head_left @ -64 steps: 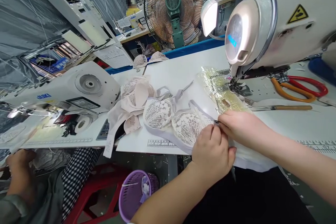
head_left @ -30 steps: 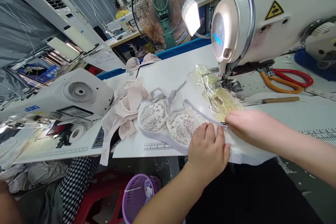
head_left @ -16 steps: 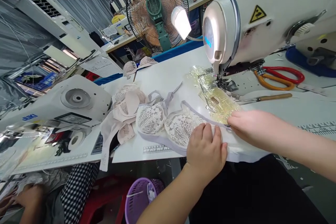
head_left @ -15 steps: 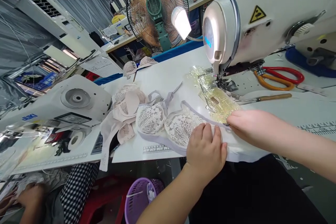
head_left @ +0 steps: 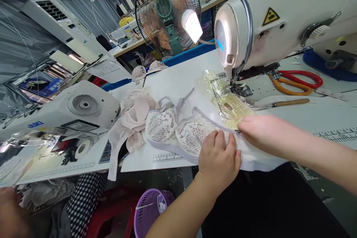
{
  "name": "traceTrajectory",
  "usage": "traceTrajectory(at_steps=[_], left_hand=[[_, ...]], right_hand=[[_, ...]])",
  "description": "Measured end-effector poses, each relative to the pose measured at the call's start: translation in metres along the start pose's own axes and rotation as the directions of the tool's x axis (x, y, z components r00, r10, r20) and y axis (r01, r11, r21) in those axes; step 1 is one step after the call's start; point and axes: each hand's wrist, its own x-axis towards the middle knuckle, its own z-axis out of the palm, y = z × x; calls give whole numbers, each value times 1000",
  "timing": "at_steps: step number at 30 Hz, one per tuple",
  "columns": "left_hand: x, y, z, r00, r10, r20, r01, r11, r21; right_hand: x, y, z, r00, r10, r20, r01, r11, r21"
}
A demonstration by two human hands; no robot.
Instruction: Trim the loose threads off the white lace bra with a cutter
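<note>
A white lace bra [head_left: 192, 135] with grey edging lies across the sewing table's front part. My left hand [head_left: 219, 156] rests on its right side, beyond the lace cup, fingers laid out over the fabric and thumb apart. My right hand [head_left: 255, 130] is closed in a pinch at the bra's upper edge. A small dark pointed tool [head_left: 238, 131] pokes out from its fingertips; the rest of it is hidden in the hand. Just behind, the sewing machine [head_left: 234, 37] stands with its needle area over a yellowish, film-covered plate [head_left: 232, 109].
Red- and orange-handled scissors [head_left: 295, 81] and a wooden-handled tool [head_left: 291, 102] lie to the right. Beige bras [head_left: 134, 115] are heaped at left, near another machine [head_left: 83, 106]. A purple basket [head_left: 143, 215] stands below. A co-worker's arm [head_left: 12, 212] shows at lower left.
My right hand has shifted slightly left along the bra's edge, and more of the dark tip shows. My left hand stays in place. The co-worker's hand has moved left.
</note>
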Motion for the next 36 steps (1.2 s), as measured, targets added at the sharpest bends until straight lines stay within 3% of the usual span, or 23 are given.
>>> traceTrajectory(at_steps=[2,5,8,11,13,16,21,28,36], left_hand=[[1,0,-1,1000,-11,-1,11,1000,-1],[3,1,-2,999,-27,-22,27,1000,7],[8,1,-4,996,92,22,-92,996,12],[12,6,-5,973,201,118,-200,980,-20],[13,11,-6,981,144,128,-140,989,-42],[11,18,-6,992,29,125,-22,998,-57],[8,16,-9,980,68,187,-51,994,-96],[9,13,-11,971,102,215,-84,992,-90],[10,14,-10,969,104,224,-89,993,-77]], right_hand=[[-12,6,-1,999,40,1,-40,998,45],[-29,11,6,992,89,-91,-64,968,241],[-41,11,19,976,185,-119,-125,912,391],[-43,10,29,951,229,-209,-125,900,418],[-41,11,32,937,209,-280,-80,908,410],[-34,12,32,947,149,-283,-46,939,341],[-22,8,30,953,89,-291,-43,986,160],[-16,2,26,962,10,-273,3,999,48],[-33,17,25,971,-66,-230,63,998,-20]])
